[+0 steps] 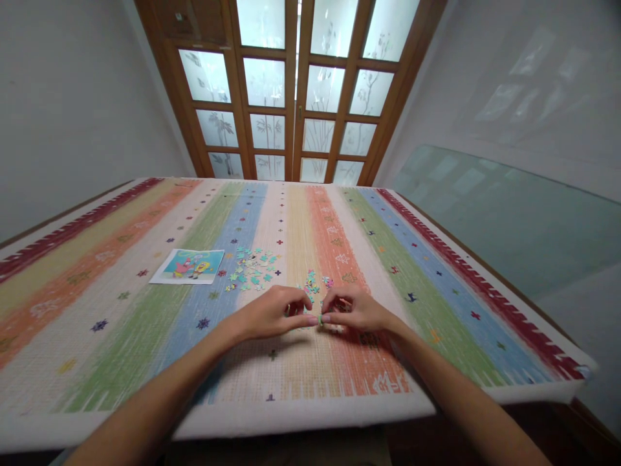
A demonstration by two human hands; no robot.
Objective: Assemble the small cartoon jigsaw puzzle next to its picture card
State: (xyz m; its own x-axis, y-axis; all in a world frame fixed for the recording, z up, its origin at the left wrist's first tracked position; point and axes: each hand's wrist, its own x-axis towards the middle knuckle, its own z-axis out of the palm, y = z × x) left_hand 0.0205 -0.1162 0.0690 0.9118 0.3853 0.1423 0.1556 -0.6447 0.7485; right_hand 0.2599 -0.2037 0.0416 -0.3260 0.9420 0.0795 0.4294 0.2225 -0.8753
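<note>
My left hand (281, 312) and my right hand (356, 309) meet over the table, thumbs and fingers pinched together around a small greenish jigsaw puzzle piece (320, 320). Both hands touch it; the fine detail of the piece is too small to make out. Just beyond my fingers lie several loose puzzle pieces (312, 281), partly hidden by my hands. Left of these, a larger scatter of puzzle pieces (255, 266) is spread on the cloth. Further left lies a picture card (190, 266) showing cartoon figures on a blue-green background.
A striped, patterned tablecloth (145, 349) covers the table, whose front edge runs below my forearms. Wooden doors with glass panes (291, 90) stand behind the far edge. A sheet of glass (504, 213) leans against the wall on the right.
</note>
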